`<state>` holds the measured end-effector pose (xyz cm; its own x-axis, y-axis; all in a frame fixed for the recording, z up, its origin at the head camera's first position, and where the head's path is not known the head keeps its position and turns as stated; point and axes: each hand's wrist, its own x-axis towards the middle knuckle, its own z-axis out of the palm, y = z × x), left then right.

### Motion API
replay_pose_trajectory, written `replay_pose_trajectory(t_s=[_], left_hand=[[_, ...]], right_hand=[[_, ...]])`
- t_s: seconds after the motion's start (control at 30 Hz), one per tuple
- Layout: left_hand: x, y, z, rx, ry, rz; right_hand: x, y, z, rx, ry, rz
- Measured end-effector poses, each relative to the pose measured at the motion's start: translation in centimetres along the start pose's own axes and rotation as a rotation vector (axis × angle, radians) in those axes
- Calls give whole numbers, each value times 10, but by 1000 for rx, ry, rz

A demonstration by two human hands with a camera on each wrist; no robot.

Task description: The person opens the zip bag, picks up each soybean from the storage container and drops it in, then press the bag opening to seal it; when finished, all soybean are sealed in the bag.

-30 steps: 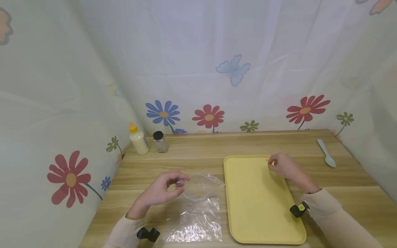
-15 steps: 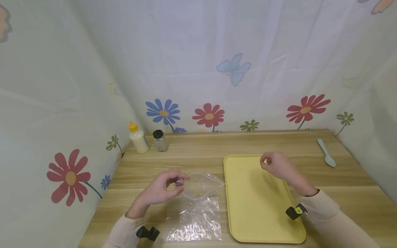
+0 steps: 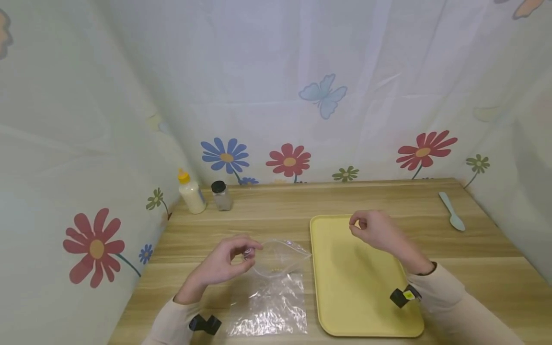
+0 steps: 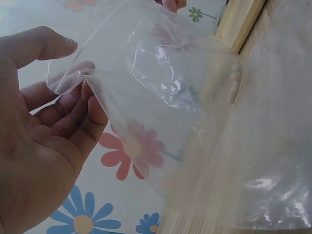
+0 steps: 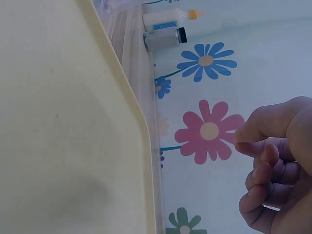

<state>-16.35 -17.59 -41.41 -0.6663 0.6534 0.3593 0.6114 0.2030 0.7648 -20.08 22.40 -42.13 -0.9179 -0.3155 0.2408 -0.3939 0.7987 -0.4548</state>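
Observation:
My left hand (image 3: 226, 258) holds the rim of a clear zip bag (image 3: 269, 306), its curled fingers inside the edge and the thumb apart in the left wrist view. The bag's mouth gapes open, and several small yellowish pieces (image 3: 277, 270) lie inside; they look pale and rounded in a row (image 4: 235, 83) there. Over the far part of a yellow tray (image 3: 362, 287), my right hand (image 3: 377, 232) keeps thumb and index fingertips (image 5: 240, 139) pinched together. Whatever tiny thing sits between them is hidden now. Its other fingers are loosely curled.
A glue bottle with an orange-yellow cap (image 3: 192, 195) and a black-lidded jar (image 3: 222, 196) stand at the back left. A pale blue spoon (image 3: 451, 212) lies at the back right. A flower-printed curtain (image 3: 258, 96) surrounds the wooden table (image 3: 276, 203).
My right hand has moved left across the tray's far end, fingertips still pinched; a tiny brownish speck showed at them one second ago. The left hand and bag have stayed in place.

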Motion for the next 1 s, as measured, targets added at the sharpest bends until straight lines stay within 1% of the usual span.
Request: replay_pose_trajectory(t_s=[0.03, 0.1, 0.17, 0.3, 0.4, 0.67, 0.9, 1.0], left_hand=[[0, 1, 0, 0, 1, 2], [-1, -1, 0, 4, 3, 5], [-2, -8, 1, 11, 5, 11], [-4, -23, 4, 16, 7, 3], [-4, -28, 4, 13, 5, -4], [-2, -30, 2, 5, -15, 10], [-2, -30, 2, 9, -15, 12], [-3, -31, 2, 14, -12, 25]], right_hand=[[0, -2, 1, 6, 6, -9], [0, -6, 3, 15, 11, -20], [-1, -11, 5, 18, 15, -31], [-3, -19, 7, 26, 25, -46], [-2, -25, 8, 40, 43, -65], [1, -38, 8, 86, 64, -123], [4, -49, 10, 123, 71, -157], [4, -53, 11, 130, 68, -169]])
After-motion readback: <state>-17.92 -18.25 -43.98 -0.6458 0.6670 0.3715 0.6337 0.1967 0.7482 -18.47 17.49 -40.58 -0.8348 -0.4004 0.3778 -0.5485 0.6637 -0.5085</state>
